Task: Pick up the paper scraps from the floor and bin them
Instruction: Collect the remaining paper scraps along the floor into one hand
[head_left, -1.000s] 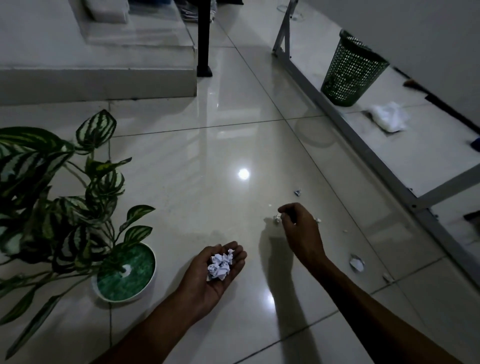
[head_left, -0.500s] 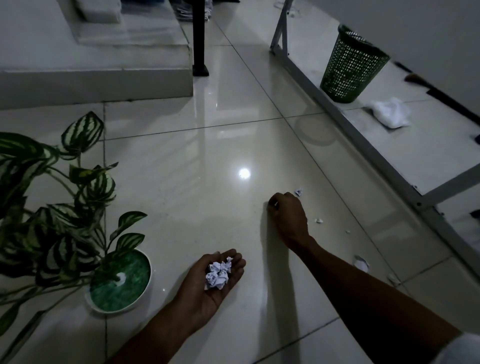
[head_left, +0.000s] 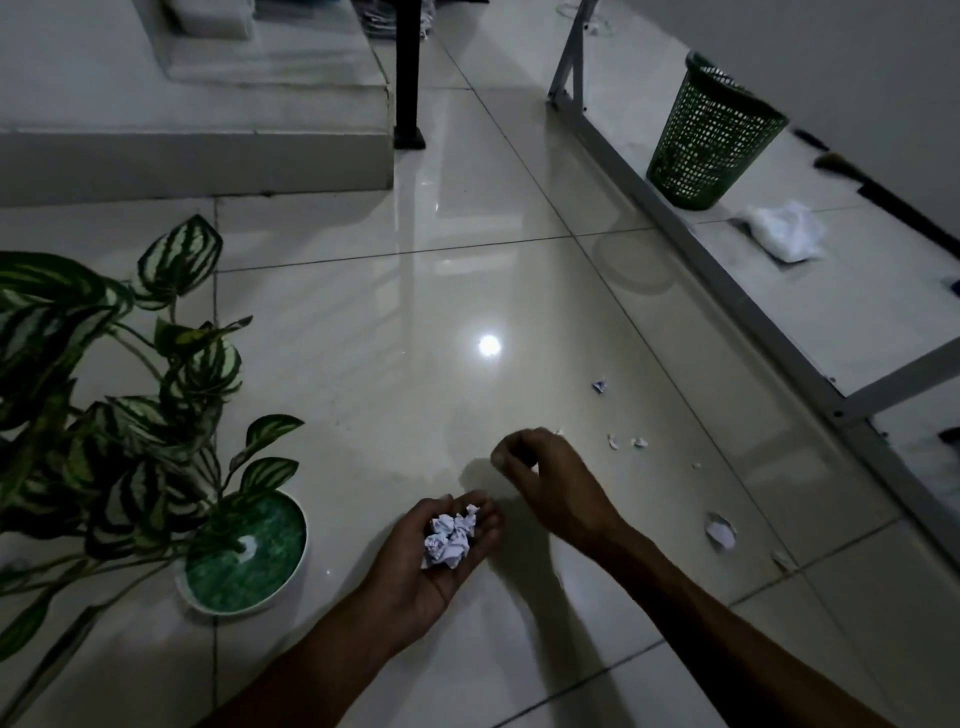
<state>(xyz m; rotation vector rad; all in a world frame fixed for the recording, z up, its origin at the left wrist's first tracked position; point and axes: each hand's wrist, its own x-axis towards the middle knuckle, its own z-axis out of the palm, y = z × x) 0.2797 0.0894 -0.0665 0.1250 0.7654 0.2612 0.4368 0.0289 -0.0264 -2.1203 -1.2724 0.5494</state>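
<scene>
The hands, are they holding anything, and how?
The left hand cups a wad of crumpled paper scraps in its upturned palm. The right hand has its fingertips pinched together; whether a scrap sits between them cannot be told.

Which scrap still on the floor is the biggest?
The crumpled white scrap right of the right forearm, near the tile joint. It is clearly larger than the small bits and the bluish one farther up.

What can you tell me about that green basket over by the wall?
The green basket is a round wastebin that looks like plastic, its wall a lattice of small holes and tapering toward the base. It stands upright on the pale tiled floor near the wall, beyond a white metal frame. Nothing else visibly touches it; its contents cannot be made out.
</scene>
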